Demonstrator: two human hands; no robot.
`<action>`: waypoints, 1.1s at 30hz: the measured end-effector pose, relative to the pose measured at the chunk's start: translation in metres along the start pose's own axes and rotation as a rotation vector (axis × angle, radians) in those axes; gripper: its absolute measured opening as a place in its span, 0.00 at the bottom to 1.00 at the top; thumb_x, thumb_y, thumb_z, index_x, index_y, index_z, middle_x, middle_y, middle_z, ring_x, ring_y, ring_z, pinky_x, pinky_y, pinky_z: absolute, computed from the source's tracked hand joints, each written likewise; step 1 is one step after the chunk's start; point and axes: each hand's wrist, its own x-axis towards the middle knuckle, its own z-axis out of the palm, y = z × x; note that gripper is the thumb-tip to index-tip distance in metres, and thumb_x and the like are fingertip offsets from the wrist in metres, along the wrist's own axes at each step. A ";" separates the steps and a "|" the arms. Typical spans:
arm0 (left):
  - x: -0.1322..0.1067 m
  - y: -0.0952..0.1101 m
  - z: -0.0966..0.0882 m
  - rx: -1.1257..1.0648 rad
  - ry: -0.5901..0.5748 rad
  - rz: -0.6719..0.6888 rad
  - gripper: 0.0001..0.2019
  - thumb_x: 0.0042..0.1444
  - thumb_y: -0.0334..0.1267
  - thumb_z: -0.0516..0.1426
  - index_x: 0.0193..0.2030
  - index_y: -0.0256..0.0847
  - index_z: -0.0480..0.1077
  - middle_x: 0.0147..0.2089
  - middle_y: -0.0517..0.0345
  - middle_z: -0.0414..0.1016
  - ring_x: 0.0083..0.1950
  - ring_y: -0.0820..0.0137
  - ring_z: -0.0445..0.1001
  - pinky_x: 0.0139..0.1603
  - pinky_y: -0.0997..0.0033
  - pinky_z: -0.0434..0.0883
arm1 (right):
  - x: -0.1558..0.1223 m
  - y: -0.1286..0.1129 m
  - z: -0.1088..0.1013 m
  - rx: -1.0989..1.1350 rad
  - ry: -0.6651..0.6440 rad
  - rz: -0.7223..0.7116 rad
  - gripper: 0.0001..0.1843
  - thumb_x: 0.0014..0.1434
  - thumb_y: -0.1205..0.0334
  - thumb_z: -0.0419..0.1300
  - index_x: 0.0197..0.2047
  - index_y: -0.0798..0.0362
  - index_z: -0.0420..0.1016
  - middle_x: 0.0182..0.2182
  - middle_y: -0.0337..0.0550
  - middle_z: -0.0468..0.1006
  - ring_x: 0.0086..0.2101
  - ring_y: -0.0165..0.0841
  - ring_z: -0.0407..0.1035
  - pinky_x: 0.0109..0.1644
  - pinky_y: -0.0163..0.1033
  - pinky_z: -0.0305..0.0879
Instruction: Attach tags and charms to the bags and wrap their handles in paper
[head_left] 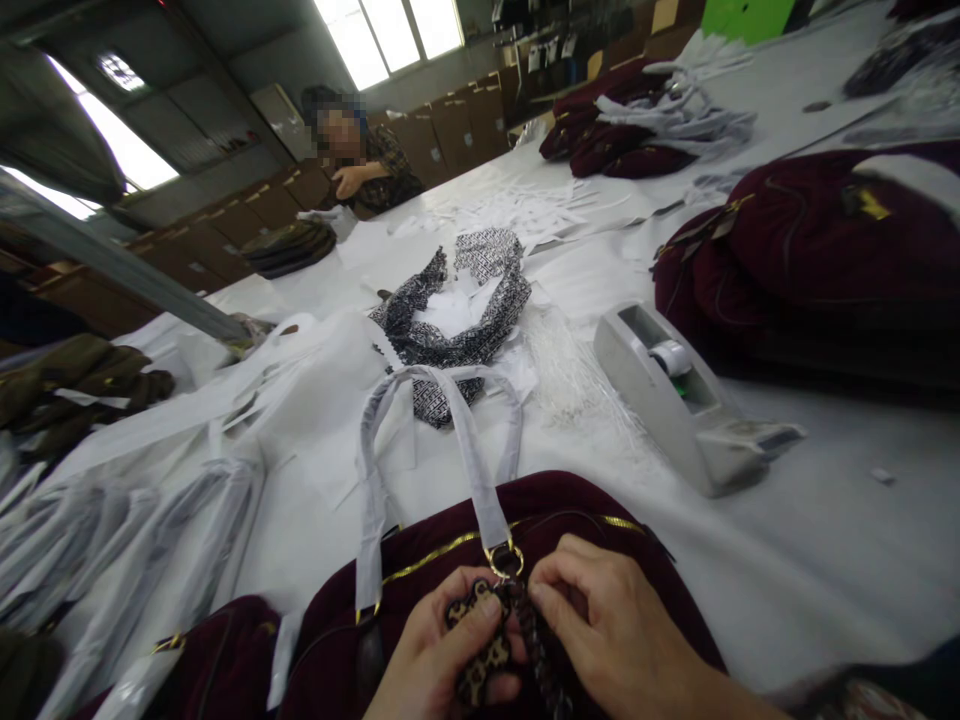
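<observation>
A dark red velvet handbag (450, 570) lies at the near edge of the white table (787, 520), its grey paper-wrapped handles (480, 460) lying away from me. My left hand (442, 660) is closed on a leopard-print fabric strip (480, 650) just below the handle's gold ring (506, 560). My right hand (607, 630) is curled beside it, fingertips pinching the same strip near the ring.
A grey tape dispenser (682, 400) stands to the right. A black-and-white patterned scarf (457, 310) lies mid-table among white paper. More dark red bags (817, 250) are stacked right and far back. Wrapped handles (112, 540) lie left. Another person (360, 160) sits across the table.
</observation>
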 end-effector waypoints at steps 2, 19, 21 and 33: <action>0.000 -0.001 0.001 0.028 0.001 0.026 0.17 0.42 0.42 0.65 0.36 0.37 0.68 0.26 0.58 0.71 0.27 0.74 0.70 0.22 0.81 0.70 | 0.000 -0.001 0.000 0.001 -0.006 -0.004 0.11 0.59 0.65 0.52 0.29 0.50 0.74 0.28 0.36 0.71 0.29 0.27 0.66 0.32 0.32 0.56; -0.003 0.029 -0.003 0.040 0.023 -0.118 0.12 0.44 0.41 0.64 0.31 0.34 0.73 0.28 0.55 0.74 0.28 0.72 0.71 0.28 0.75 0.70 | 0.008 -0.001 -0.001 0.008 -0.035 -0.052 0.10 0.60 0.66 0.53 0.31 0.50 0.75 0.28 0.36 0.72 0.30 0.28 0.66 0.35 0.32 0.58; 0.000 0.031 -0.007 0.027 0.007 -0.164 0.11 0.44 0.39 0.63 0.32 0.34 0.74 0.29 0.55 0.75 0.29 0.71 0.72 0.30 0.74 0.69 | 0.009 -0.001 -0.002 0.013 -0.038 -0.057 0.10 0.60 0.66 0.53 0.32 0.50 0.75 0.28 0.37 0.72 0.31 0.28 0.66 0.36 0.33 0.58; 0.009 0.030 -0.016 0.036 -0.127 -0.243 0.12 0.44 0.37 0.64 0.34 0.31 0.73 0.31 0.49 0.75 0.30 0.70 0.73 0.32 0.71 0.69 | 0.005 0.002 -0.013 0.086 -0.100 -0.141 0.14 0.59 0.72 0.48 0.38 0.51 0.74 0.32 0.39 0.71 0.33 0.28 0.66 0.36 0.32 0.60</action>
